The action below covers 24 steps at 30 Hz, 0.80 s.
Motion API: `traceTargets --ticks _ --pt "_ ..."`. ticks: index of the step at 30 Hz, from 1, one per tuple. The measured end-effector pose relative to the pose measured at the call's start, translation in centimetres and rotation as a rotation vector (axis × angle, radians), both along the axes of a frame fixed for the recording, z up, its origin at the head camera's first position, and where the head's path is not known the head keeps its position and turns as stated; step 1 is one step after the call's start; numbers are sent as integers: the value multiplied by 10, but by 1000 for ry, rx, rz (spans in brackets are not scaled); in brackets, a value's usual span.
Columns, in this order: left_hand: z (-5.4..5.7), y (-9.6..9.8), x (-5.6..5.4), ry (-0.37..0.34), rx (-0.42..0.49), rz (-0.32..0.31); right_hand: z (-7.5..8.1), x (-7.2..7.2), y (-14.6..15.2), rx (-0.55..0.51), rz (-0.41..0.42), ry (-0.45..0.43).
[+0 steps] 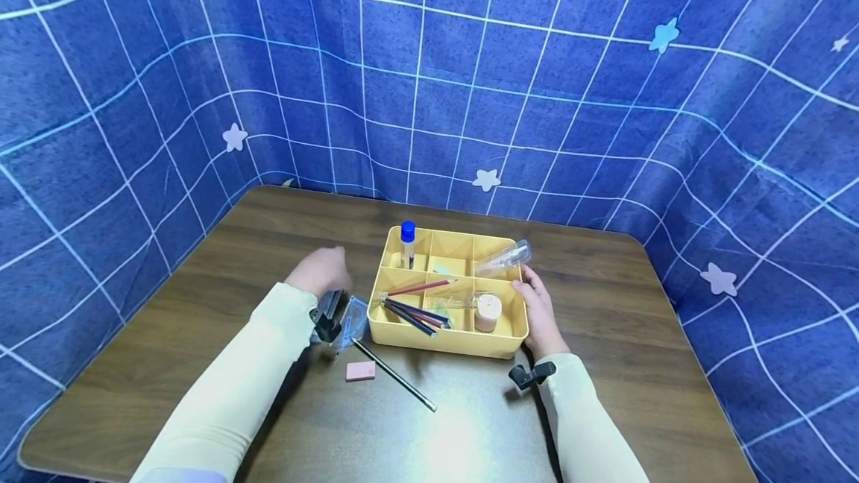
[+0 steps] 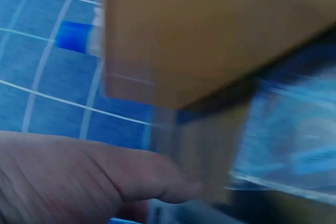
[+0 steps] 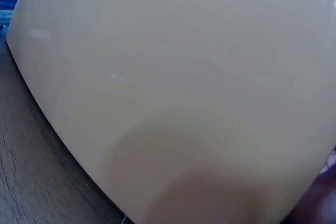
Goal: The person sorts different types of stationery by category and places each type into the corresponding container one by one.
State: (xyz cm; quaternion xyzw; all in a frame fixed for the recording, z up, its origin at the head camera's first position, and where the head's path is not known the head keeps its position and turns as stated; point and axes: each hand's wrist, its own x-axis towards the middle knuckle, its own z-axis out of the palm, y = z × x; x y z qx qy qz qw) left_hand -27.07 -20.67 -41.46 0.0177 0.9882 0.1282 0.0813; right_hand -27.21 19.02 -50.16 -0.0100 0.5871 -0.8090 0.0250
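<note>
My right hand point(image 1: 541, 311) grips the right wall of a yellow six-compartment box point(image 1: 429, 341), its thumb at the rim. That pale wall point(image 3: 173, 77) fills most of the right wrist view. Left of the box, my left hand point(image 1: 322, 272) is above the table with its fingers bent; the head view hides its fingertips. In the left wrist view its thumb point(image 2: 142, 174) shows with something pale blue beneath, too blurred to tell. A clear blue plastic packet point(image 1: 353, 321) lies by that wrist. A blue-capped glue stick point(image 1: 407, 244) stands in the back left compartment.
Several pencils point(image 1: 412, 311) lean across the front left compartment. A pale cylinder point(image 1: 488, 311) sits front right, a clear plastic item point(image 1: 503, 258) back right. On the table point(image 1: 322, 438) lie a dark pencil point(image 1: 396, 376) and a pink eraser point(image 1: 360, 371). A blue curtain point(image 1: 443, 80) hangs behind.
</note>
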Motion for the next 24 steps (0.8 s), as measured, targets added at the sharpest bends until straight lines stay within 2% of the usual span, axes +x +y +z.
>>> traceTargets --ticks 4,9,12,15,17,20,22,24 --pt "28 4 -7 219 25 -19 2 0 0 -1 2 3" --pt "80 24 -7 362 75 7 2 1 1 15 9 -3" --pt "110 41 -1 441 169 25 0 0 1 17 9 -1" --pt "131 63 6 516 310 -2 -1 0 1 32 2 26" --pt "139 78 7 533 422 -39 -2 1 1 33 -2 54" --pt "139 100 3 503 541 -118 -4 0 1 19 11 88" --pt "134 116 -3 469 571 -171 -5 -1 1 1 16 85" --pt "127 132 -11 436 563 -224 -5 -1 2 -5 16 70"
